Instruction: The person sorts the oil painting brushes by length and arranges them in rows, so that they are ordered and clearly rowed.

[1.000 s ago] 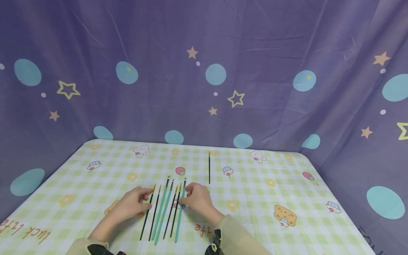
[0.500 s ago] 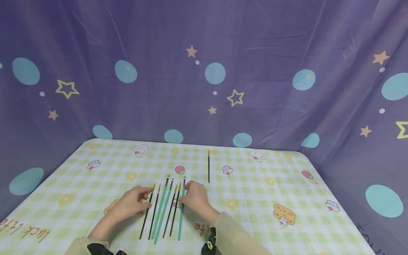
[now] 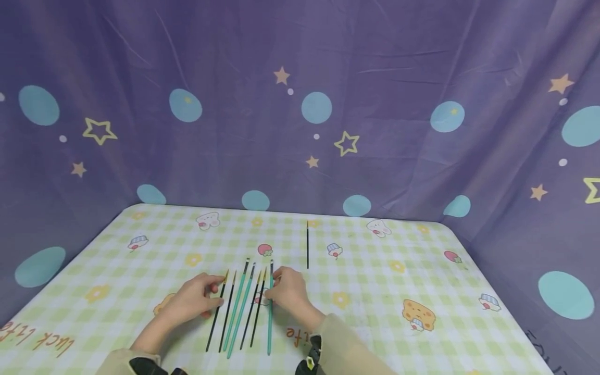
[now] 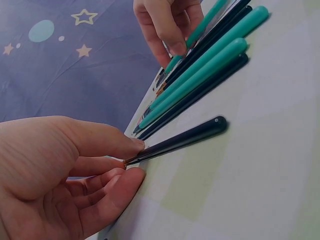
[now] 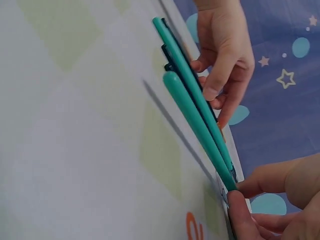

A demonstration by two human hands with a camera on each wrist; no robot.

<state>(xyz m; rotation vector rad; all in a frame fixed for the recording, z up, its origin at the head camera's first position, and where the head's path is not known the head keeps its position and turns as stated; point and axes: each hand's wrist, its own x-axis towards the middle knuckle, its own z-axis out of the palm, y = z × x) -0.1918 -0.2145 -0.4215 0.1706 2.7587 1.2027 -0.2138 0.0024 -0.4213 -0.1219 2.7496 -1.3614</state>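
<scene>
Right hand (image 3: 289, 289) pinches a glossy teal brush (image 3: 270, 323); left hand (image 3: 191, 299), half-open, touches a slim black brush (image 3: 213, 325).
Checked tablecloth (image 3: 370, 333) reads "luck life" in orange-brown script.

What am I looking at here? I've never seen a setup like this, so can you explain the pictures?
There's no machine: these are a person's bare left hand and right hand. The wide picture comes from a camera worn on the head, looking down; the two close-ups come from cameras on each wrist. On the pale green-and-white checked tablecloth is a row of seven slim paintbrushes, four black-handled and three teal-handled, with one lone black paintbrush farther back. The right hand pinches the rightmost teal paintbrush. The left hand touches the leftmost black paintbrush; whether it grips is hard to tell.
</scene>
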